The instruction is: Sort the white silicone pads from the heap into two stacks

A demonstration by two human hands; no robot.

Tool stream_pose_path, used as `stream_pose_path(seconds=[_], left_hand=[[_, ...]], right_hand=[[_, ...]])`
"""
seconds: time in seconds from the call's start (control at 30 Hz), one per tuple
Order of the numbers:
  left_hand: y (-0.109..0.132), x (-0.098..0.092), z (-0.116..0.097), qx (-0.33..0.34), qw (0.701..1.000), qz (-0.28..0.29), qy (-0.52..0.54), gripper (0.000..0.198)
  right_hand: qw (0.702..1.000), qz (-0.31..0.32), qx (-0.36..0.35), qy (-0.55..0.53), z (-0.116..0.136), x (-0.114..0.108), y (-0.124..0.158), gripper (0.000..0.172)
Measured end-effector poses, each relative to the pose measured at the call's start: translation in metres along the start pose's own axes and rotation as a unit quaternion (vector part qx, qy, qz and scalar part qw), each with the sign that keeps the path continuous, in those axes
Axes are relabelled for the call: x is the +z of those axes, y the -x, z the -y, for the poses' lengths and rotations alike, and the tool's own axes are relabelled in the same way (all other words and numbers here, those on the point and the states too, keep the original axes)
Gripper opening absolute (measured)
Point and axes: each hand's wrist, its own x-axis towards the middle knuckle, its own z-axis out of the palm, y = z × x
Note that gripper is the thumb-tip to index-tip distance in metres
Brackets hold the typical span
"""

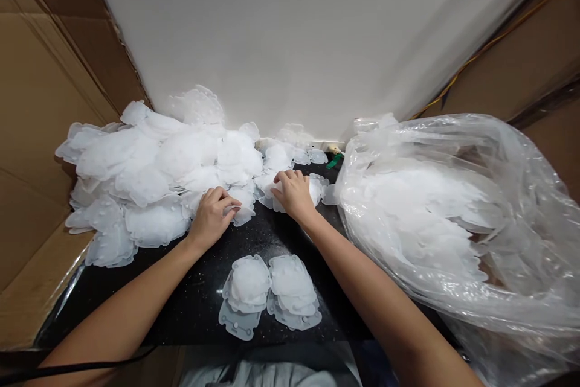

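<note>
My left hand pinches the edge of a thin translucent white plastic sheet at the front right of a large heap of such sheets. Over a smaller cluster of sheets, my right hand reaches down with its fingers curved and apart; its fingertips touch the top pieces. Nearer to me, two small stacks of the same sheets, a left stack and a right stack, lie side by side on the black tabletop. The sheets have rounded, notched outlines.
A clear plastic bag full of more white sheets stands open on the right. Cardboard borders the left side, and a pale wall rises behind. A green scrap lies by the wall. A black cable crosses lower left.
</note>
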Motion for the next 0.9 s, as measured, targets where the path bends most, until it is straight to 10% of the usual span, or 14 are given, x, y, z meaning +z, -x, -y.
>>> stream_pose_path(seconds=[0.17,0.37,0.47,0.67,0.9], left_hand=[[-0.002,-0.010,-0.005,-0.059,0.981,-0.112,0.145,0.011],[0.004,-0.007,-0.015,-0.237,0.870,0.058,0.428,0.028],[0.009,-0.002,-0.021,-0.302,0.811,0.133,0.483,0.035],[0.007,-0.004,-0.026,-0.399,0.689,0.188,0.575,0.036],[0.002,-0.009,-0.021,-0.421,0.623,0.179,0.635,0.030]], right_hand=[[0.999,0.021,-0.036,0.019,-0.001,-0.001,0.002,0.025],[0.979,-0.082,0.007,-0.187,-0.001,-0.012,0.001,0.022],[0.891,-0.047,0.029,-0.450,-0.006,-0.017,0.018,0.024],[0.644,0.247,0.152,-0.708,-0.022,-0.005,0.063,0.041],[0.576,0.262,0.195,-0.749,-0.032,0.002,0.069,0.035]])
